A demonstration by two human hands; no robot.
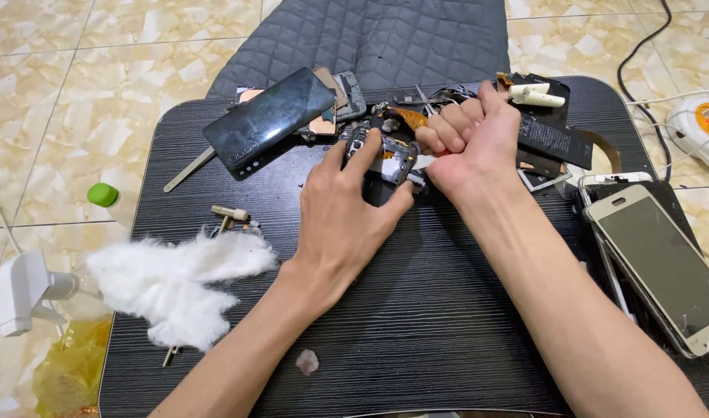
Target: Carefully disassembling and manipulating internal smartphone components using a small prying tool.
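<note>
My left hand [346, 205] rests on the dark table [416, 325] and presses its fingers onto an opened phone body [391, 155] with bare metal parts. My right hand [474, 139] is closed in a fist right beside it, gripping a thin tool whose tip [425, 99] pokes out above the knuckles; its working end is hidden. Both hands touch at the phone body.
A black phone back cover [269, 120] lies at the back left, a black battery [552, 139] and a white tube [536, 96] at the back right. A gold phone [660, 267] lies at right. White cotton [172, 282], a small brass tool [229, 213] and a spray bottle [25, 290] sit left.
</note>
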